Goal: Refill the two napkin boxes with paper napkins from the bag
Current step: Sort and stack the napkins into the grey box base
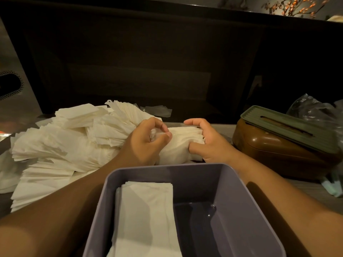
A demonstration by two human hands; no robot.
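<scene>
**Here, both hands on one napkin wad**

Just beyond the far rim of the purple box (232, 210), a wad (179, 145) of white napkins is held between the two hands. The left hand (146, 141) grips its left end, fingers curled over the top and thumb meeting them, so that a bit of crinkled clear film shows inside the ring they make. The right hand (207, 140) clasps the right end, fingers hooked over the far edge and thumb pressed against the near side. The wad sits low, at or just above the tabletop (306, 188); whether it touches cannot be told.

The purple box lies nearest the camera, open, between the forearms. A flat stack (146, 210) of napkins fills its left half; the right half shows bare floor.

Left of the hands, a big loose heap (65, 141) of napkins spreads over the tabletop, touching the left hand's back. To the right, well apart from the wad, stands a brown box (274, 153) with a green slotted lid (285, 125) resting askew on top. Behind it lies crumpled clear plastic (315, 110).
</scene>
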